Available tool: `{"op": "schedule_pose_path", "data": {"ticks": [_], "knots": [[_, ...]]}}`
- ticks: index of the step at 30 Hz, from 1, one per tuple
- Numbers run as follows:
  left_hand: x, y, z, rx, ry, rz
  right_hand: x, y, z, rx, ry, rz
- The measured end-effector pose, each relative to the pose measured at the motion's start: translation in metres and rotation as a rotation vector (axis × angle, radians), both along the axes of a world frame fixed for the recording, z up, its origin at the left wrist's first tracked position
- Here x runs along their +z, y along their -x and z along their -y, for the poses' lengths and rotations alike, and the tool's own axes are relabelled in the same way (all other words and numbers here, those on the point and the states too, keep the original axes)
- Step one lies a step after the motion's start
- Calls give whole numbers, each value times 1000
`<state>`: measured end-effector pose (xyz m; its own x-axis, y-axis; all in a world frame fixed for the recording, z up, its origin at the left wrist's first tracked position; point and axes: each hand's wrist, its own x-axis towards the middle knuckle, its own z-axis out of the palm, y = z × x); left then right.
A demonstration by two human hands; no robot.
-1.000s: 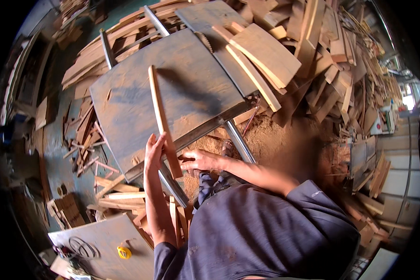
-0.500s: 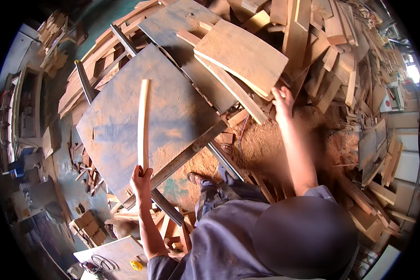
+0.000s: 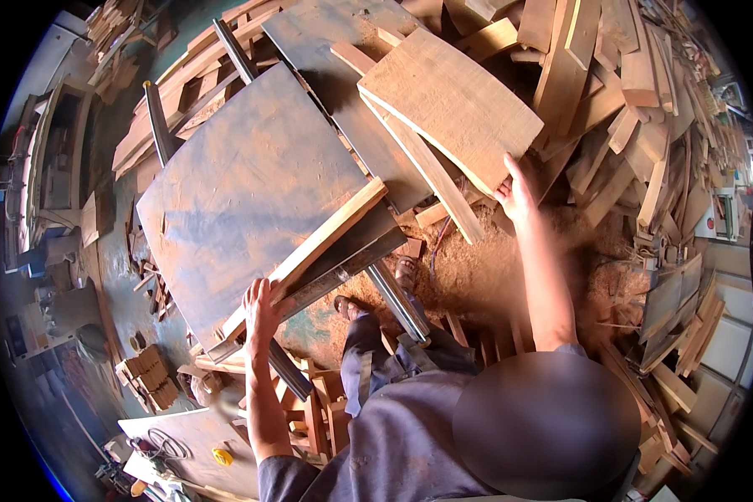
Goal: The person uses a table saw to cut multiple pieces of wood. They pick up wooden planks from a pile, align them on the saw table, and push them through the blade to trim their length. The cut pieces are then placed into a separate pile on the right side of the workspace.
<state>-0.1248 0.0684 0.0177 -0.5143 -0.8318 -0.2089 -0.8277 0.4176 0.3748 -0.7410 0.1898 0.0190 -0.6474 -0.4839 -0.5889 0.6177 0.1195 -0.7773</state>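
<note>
My left hand is closed over a narrow wooden strip, which lies diagonally along the near edge of a scuffed metal table. To the right, my right hand grips the near corner of a wide, slightly curved wooden board, thumb and fingers at its edge. That board rests on the dark far section of the table, partly over a long thin batten. The fingertips under the board are hidden.
A large heap of offcuts rises at the right and far right. Sawdust covers the floor by my feet. Metal bars stick out from the table. A side board with a coiled cable and a yellow tape measure stands lower left.
The narrow strip has swung from pointing away across the table to lying along its near edge, under my left hand. My right hand has closed on the wide board's corner.
</note>
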Motion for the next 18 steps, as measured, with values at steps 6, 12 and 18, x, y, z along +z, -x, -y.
{"op": "schedule_pose_path", "data": {"ticks": [6,12,18], "knots": [[-7,30,1,43,67,27,19,-1,28,-80,-129,-79],[-2,39,7,22,34,-64,-3,32,28,-88,-131,61],[-11,37,-14,-10,267,-178,39,20,46,65,63,79]]}}
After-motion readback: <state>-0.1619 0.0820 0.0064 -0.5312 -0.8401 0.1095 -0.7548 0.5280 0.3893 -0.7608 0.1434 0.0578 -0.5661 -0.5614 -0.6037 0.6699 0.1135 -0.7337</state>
